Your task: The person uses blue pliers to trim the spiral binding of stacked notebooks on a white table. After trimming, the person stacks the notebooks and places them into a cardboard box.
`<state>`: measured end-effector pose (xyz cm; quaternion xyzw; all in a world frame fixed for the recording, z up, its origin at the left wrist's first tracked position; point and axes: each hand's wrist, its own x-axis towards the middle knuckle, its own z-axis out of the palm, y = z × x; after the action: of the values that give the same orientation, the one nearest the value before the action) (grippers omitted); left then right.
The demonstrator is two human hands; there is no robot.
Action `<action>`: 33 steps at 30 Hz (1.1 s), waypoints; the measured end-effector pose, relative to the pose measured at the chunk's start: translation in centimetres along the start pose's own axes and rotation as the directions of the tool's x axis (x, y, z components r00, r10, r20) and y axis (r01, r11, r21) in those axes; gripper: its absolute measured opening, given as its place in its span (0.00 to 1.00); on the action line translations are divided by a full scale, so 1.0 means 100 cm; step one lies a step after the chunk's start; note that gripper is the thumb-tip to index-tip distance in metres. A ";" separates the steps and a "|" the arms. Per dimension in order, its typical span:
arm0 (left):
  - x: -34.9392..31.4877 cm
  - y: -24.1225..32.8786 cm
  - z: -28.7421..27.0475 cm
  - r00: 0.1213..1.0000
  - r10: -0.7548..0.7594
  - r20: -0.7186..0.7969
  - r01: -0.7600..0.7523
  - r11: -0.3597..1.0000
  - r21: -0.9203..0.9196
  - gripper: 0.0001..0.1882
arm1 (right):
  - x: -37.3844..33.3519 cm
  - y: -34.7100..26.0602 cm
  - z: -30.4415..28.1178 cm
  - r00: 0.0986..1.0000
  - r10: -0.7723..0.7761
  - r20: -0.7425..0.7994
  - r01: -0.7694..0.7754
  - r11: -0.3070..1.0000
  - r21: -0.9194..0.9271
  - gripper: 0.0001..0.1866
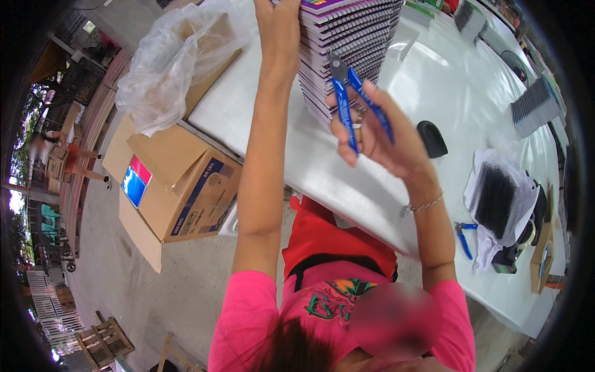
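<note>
Blue-handled cutters (343,108) sit in the right hand (396,133), likely light and stiff, best held by the grips. Beside it, a black block (432,139) could hinder sliding across the white table (347,167). Stacked notebooks (350,43) there look heavy, slippery; brace both sides. The left hand (277,31) is alongside, grip unclear.

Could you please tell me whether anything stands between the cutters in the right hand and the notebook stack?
Nothing visible does: the blue-handled cutters in the right hand overlap the notebook stack in view; the left hand is left of their tips.
</note>
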<state>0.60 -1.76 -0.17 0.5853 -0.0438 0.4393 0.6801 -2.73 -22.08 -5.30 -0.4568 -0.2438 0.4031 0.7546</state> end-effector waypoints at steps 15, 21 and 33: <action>0.007 -0.007 -0.003 1.000 -0.014 0.012 0.014 1.000 0.021 0.24 | 0.009 0.029 -0.008 0.551 -0.819 0.160 0.105 -0.122 -0.987 0.28; 0.009 -0.011 -0.003 1.000 -0.006 0.005 0.006 0.999 0.031 0.24 | 0.009 0.034 -0.011 0.528 -0.833 0.166 0.108 -0.128 -0.986 0.28; 0.009 -0.012 -0.004 1.000 0.002 0.018 -0.001 1.000 -0.013 0.25 | 0.003 0.009 -0.016 0.954 -0.281 -0.104 0.167 0.787 -0.594 0.27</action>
<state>1.76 -0.84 -0.66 0.5848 -0.0532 0.4342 0.6831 -1.70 -22.35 -6.88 -0.6678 -0.3354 0.1724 0.6418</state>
